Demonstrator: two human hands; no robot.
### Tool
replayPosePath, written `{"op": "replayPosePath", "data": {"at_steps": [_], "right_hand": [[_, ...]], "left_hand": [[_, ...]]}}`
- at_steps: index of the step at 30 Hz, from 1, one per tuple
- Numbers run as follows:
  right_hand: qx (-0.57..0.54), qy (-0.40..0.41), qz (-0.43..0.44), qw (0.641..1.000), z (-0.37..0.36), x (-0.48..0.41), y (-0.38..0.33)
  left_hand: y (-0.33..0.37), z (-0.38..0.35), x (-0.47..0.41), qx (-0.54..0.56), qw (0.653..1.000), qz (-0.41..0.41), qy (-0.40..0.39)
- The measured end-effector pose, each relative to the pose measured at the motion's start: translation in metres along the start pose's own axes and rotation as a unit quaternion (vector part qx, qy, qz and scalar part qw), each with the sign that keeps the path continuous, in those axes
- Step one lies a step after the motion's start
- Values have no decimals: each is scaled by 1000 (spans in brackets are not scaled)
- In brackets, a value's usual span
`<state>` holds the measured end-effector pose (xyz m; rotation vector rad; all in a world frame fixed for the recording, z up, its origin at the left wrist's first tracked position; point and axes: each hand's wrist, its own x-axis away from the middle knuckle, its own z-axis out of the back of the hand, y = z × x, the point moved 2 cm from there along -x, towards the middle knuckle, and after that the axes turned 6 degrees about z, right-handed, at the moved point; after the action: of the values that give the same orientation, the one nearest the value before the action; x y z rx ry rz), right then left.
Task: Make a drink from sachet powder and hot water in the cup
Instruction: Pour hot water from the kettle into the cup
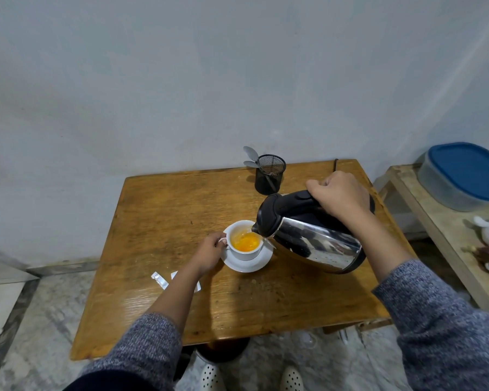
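Pouring from the kettle (pixel 308 235) gripped in the right hand (pixel 340 193) into the cup (pixel 244 240) steadied at its handle by the left hand (pixel 209 253), risking scalding overflow onto those nearby fingers (pixel 222 241) if tilting too far.

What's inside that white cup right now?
The cup, standing on a saucer, holds bright orange liquid, with the tilted kettle at its rim. The left hand holds its handle. Whether powder remains undissolved at the bottom is hidden by the liquid.
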<state>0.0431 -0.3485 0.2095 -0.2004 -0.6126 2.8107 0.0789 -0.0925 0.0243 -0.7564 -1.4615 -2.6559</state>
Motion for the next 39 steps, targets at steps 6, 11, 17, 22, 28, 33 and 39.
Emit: {"op": "replayPosePath", "data": {"at_steps": [6, 11, 17, 22, 28, 33, 39], "right_hand": [[1, -1, -4, 1000, 2, 3, 1], [-1, 0, -7, 1000, 4, 5, 0], [1, 2, -10, 1000, 4, 5, 0], [1, 5, -3, 1000, 1, 5, 0], [-2, 5, 2, 1000, 0, 5, 2], [-1, 3, -1, 1000, -2, 3, 1], [4, 3, 9, 1000, -5, 1, 1]], "left_hand": [[0, 0, 2, 1, 1000, -9, 0], [2, 0, 3, 9, 1000, -8, 0], [5, -1, 5, 9, 1000, -25, 5], [6, -1, 6, 3, 1000, -29, 13], [7, -1, 7, 0, 1000, -19, 11], [6, -3, 6, 1, 1000, -18, 13], [3, -2, 4, 2, 1000, -10, 6]]}}
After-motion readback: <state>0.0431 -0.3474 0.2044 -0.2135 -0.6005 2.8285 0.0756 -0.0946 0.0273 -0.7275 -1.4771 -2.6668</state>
